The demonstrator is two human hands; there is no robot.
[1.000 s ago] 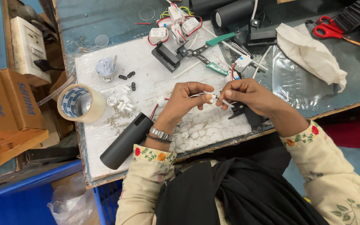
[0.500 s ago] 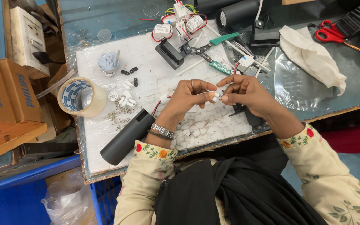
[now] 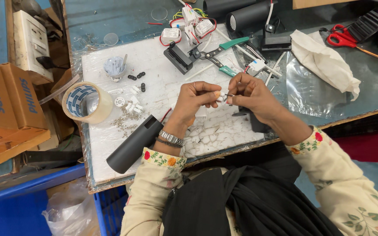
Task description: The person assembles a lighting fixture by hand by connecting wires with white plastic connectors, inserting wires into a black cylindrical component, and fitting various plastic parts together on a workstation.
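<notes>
Two hands meet over the middle of a wide grey-green work surface (image 3: 110,26), most of it covered by a cracked white foam board (image 3: 154,87). To the left of the surface stand orange cardboard boxes (image 3: 5,105). A long black cylindrical tube (image 3: 134,144) lies tilted on the board's near left part, just beside the left forearm, and another black cylindrical lamp housing (image 3: 246,15) lies at the far edge. A crumpled white cloth (image 3: 324,61) rests to the right on a clear plastic sheet (image 3: 307,87), with red-handled scissors (image 3: 344,37) beyond it. A roll of clear packing tape (image 3: 86,102) sits at the board's left edge. Green-handled pliers (image 3: 222,54) lie past the hands, near small white driver units with red wires (image 3: 189,26). A small clear cup holding pale bits (image 3: 114,67) stands near the tape, with scattered white connector pieces (image 3: 132,105) in front of it. The left hand (image 3: 195,98), a metal watch (image 3: 171,137) at its wrist, pinches a small white connector (image 3: 221,97) between thumb and fingertips. The right hand (image 3: 252,94) is closed in a narrow pinch on a thin dark wire end (image 3: 229,95) that touches the connector, both held just above the board.
</notes>
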